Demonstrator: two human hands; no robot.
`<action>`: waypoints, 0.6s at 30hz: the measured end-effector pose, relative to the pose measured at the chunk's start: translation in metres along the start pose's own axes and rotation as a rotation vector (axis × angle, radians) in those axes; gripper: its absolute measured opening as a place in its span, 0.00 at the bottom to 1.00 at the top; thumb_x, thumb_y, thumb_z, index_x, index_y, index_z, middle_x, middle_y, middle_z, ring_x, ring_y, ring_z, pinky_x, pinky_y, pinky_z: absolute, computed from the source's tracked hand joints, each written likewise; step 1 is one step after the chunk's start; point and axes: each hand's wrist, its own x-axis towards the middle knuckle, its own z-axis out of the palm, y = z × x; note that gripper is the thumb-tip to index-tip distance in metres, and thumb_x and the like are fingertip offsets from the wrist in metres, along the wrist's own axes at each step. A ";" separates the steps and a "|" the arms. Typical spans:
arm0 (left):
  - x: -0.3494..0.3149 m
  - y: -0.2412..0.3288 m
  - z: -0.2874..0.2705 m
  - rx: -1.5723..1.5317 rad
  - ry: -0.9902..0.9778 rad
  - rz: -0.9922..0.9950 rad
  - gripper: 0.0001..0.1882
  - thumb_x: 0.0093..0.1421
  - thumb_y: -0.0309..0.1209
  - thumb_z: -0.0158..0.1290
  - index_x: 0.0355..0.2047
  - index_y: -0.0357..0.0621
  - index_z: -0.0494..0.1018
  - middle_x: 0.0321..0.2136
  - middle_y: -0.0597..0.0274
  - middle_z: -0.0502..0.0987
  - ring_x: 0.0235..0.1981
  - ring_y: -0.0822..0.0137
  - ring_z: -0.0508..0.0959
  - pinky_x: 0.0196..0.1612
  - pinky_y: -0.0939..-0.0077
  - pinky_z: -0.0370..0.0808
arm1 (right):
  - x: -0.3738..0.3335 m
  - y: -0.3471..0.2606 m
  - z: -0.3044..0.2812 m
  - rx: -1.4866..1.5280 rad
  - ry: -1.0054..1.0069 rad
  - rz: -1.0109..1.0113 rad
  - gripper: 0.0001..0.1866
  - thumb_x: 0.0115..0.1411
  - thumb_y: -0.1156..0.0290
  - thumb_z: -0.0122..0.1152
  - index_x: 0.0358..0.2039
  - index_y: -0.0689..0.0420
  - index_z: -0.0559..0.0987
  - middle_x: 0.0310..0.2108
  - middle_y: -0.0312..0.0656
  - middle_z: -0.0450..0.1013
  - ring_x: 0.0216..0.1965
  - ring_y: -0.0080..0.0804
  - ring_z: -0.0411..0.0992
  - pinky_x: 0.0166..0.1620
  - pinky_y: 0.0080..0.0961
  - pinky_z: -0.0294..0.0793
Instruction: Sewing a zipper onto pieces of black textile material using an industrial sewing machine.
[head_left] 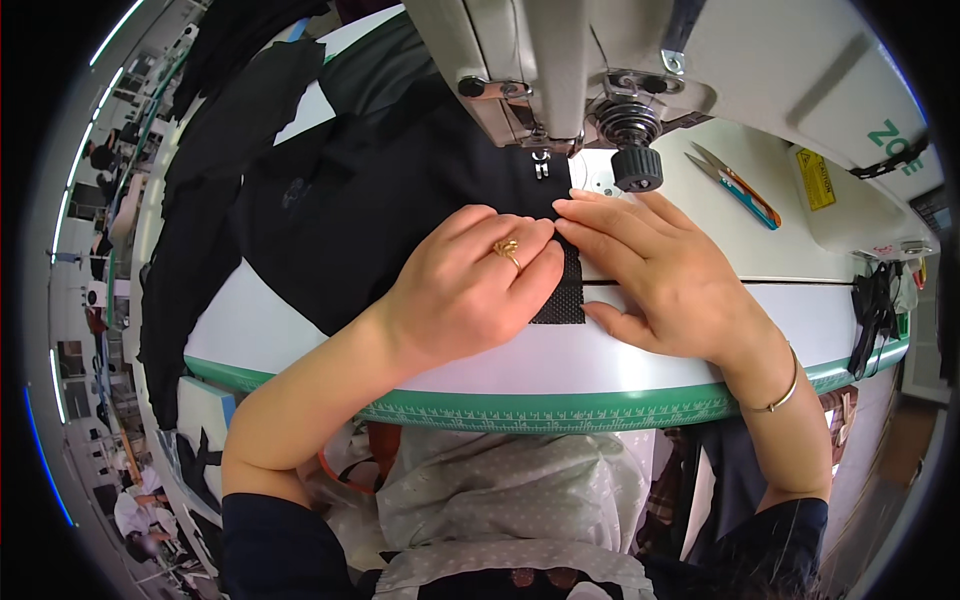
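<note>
Found 2 hands close together in front of a sewing machine (800, 70), fingertips almost meeting. Noted the left hand (478, 285) curled closed, thumb and index finger brought together at the edge of the black cloth (340, 220); cannot confirm the hold on the layers underneath. Noted 1 gold-coloured ring (508, 250) on the same hand. Noted the right hand (672, 275) open, palm down, fingers reaching toward the same edge, thumb set apart just beside the perforated black strip (562, 305), with 1 thin bracelet (783, 390) at the wrist. Located the black cloth mainly beneath and left of the left hand, spread over the white desk (480, 365) and running up to the presser foot (541, 168); located the strip at the right margin of the cloth, near end exposed between the hands. Cannot establish the layer order there. Judge the step in hand to be lining up strip and cloth edge for stitching. Judge the next move to call for keeping both edges flush, feeding evenly toward the presser foot, and holding fingertips clear of the needle area. Recorded farther out: 1 round black knob (637, 169) on the machine; 1 pair of snips (735, 185) lying to the right; a green ruler band (560, 410) along the near desk edge; more dark cloth (215, 180) heaped at left.
</note>
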 end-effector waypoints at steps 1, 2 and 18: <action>-0.001 -0.001 -0.004 -0.030 -0.040 -0.031 0.15 0.48 0.24 0.62 0.38 0.36 0.78 0.42 0.54 0.78 0.38 0.59 0.80 0.40 0.65 0.76 | 0.001 0.000 -0.001 -0.003 -0.005 -0.005 0.30 0.51 0.63 0.68 0.55 0.60 0.76 0.59 0.43 0.70 0.62 0.39 0.67 0.68 0.47 0.60; -0.001 -0.002 -0.008 -0.061 -0.079 -0.063 0.17 0.48 0.25 0.62 0.41 0.36 0.78 0.45 0.53 0.77 0.41 0.59 0.79 0.42 0.64 0.76 | 0.001 0.000 -0.001 -0.009 -0.006 -0.007 0.30 0.51 0.62 0.67 0.55 0.60 0.76 0.59 0.43 0.71 0.62 0.39 0.68 0.68 0.47 0.60; -0.002 -0.017 0.006 0.097 -0.067 -0.109 0.23 0.51 0.35 0.65 0.46 0.38 0.77 0.43 0.59 0.77 0.48 0.66 0.76 0.53 0.61 0.70 | 0.009 -0.004 -0.005 -0.219 0.057 0.050 0.29 0.50 0.56 0.69 0.52 0.52 0.79 0.53 0.36 0.75 0.56 0.37 0.69 0.69 0.55 0.55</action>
